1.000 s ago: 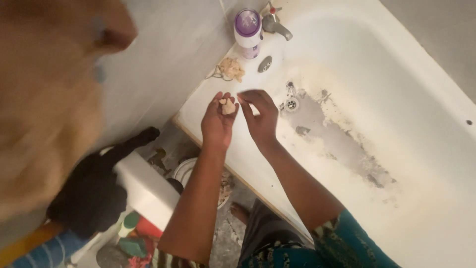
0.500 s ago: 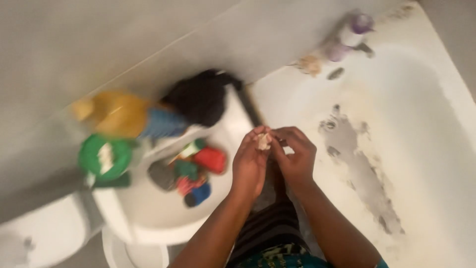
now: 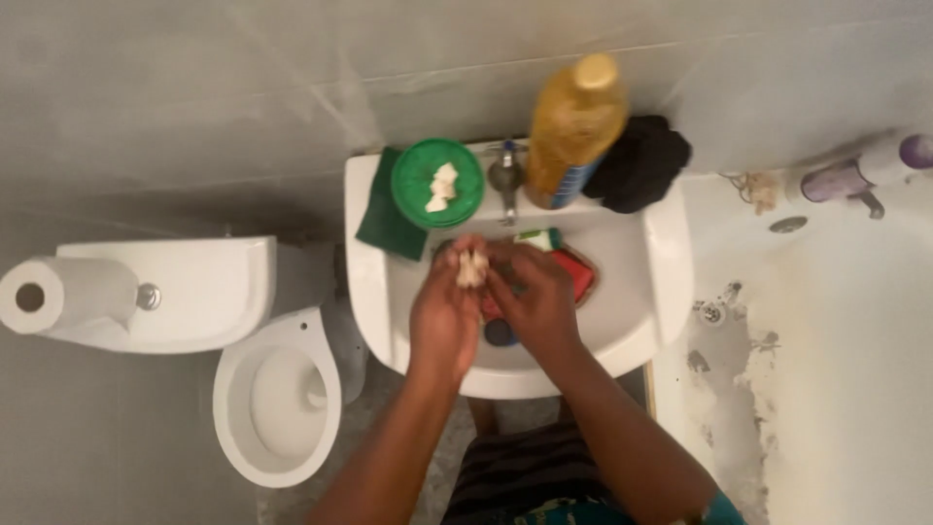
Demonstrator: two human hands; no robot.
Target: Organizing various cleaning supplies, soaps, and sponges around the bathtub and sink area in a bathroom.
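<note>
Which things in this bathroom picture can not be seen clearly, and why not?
- Pale lump: head view; pinched between left hand and right hand, too small and blurred to identify.
- Items in the sink: the hands cover most of them; only red and green parts show.
- Purple bottle: cut off by the right edge.
- Bathtub: cut off at right and bottom.

The white ceramic washbasin point(image 3: 661, 272) is crowded: a green round tub point(image 3: 437, 182), a chrome tap point(image 3: 504, 176), a tall amber plastic bottle point(image 3: 573, 122) and a black cloth point(image 3: 639, 162) line its back ledge, while red and dark items fill the bowl. Bare rim shows at the basin's left and right edges.
</note>
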